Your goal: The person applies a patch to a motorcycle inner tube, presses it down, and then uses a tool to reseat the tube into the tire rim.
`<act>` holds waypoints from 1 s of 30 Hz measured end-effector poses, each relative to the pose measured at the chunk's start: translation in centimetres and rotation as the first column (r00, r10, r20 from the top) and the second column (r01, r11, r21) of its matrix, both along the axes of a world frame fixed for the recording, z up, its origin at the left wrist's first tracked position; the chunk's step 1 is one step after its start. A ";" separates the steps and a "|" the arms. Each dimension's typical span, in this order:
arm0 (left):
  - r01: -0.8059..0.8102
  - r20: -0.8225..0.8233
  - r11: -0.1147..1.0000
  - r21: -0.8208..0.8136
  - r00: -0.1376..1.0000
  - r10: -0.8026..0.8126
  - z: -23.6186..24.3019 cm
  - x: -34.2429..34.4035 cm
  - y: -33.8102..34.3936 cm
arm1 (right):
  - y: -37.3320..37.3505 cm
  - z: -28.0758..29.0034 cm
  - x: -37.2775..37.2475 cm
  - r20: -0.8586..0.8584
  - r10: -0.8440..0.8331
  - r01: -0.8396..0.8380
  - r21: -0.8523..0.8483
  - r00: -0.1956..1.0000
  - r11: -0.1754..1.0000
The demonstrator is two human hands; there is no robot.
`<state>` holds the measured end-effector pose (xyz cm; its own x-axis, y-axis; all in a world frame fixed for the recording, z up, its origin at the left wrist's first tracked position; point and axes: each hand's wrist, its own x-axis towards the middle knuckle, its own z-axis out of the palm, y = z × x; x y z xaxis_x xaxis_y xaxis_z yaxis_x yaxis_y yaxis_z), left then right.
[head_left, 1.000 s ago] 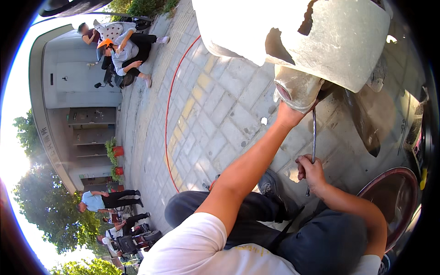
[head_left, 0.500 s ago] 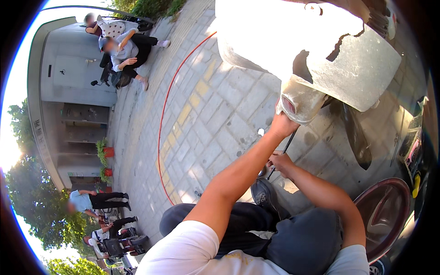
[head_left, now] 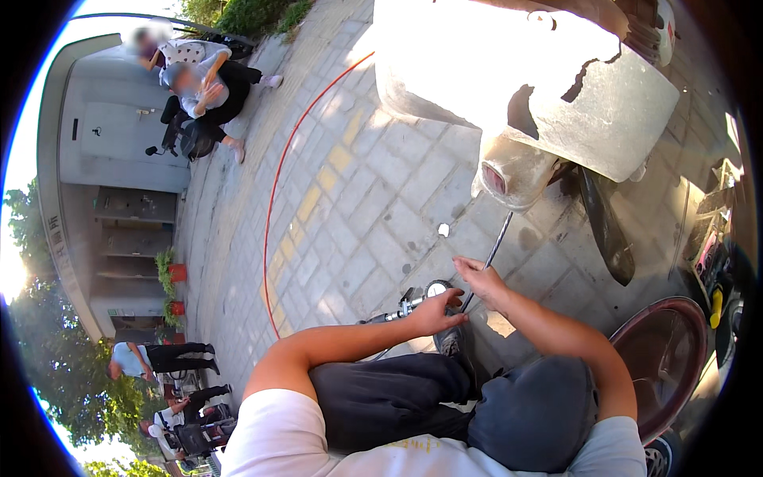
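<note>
Metal rod runs slantwise between both hands, far end at the pale shell

Metal rod [head_left: 498, 240], thin, spiral-looking, lies on a slant: near end low and left by the left hand [head_left: 439, 312], far end up and right at the tubular end [head_left: 520, 171] of a battered pale shell [head_left: 628, 107]. Whether the rod touches or enters there, can't tell; edge hides it. Right hand [head_left: 483, 284] sits across the rod's middle, coming from the right; left hand is nearest its near end, coming from the left. So the rod points away from the left fingers, past the right ones, toward the shell.

Fingers: right ones look extended, laid over the rod, not clearly wrapped; grip unclear. Left thumb and fingers curl at the near end; pinching or merely beside it, can't tell. A silver tool with a round head [head_left: 407, 304] lies just left of the left hand.

Containers: dark red-rimmed basin [head_left: 701, 322] at near right, beside the right forearm; glossy inside, perhaps liquid, contents unclear. Farther right, a clutter of items with a yellow-handled piece [head_left: 716, 307]. Far left, red pots [head_left: 177, 273] hold green plants.
</note>
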<state>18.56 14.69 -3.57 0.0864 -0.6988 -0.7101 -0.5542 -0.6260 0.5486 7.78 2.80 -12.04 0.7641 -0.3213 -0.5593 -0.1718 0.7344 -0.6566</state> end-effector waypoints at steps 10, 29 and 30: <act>0.257 0.125 0.963 -0.085 0.961 -0.246 -2.3 -1.3 -1.2 | -1.4 4.1 -1.8 -0.002 0.118 -0.118 -0.052 0.993 0.992; 0.569 0.644 0.822 0.013 0.625 -0.443 -2.1 12.3 -6.4 | -7.2 5.8 -14.1 0.125 -0.421 0.382 0.252 0.898 0.889; 0.535 0.664 0.843 0.048 0.614 -0.427 -1.4 13.3 -6.7 | -7.2 6.2 -14.7 0.160 -0.437 0.384 0.277 0.885 0.881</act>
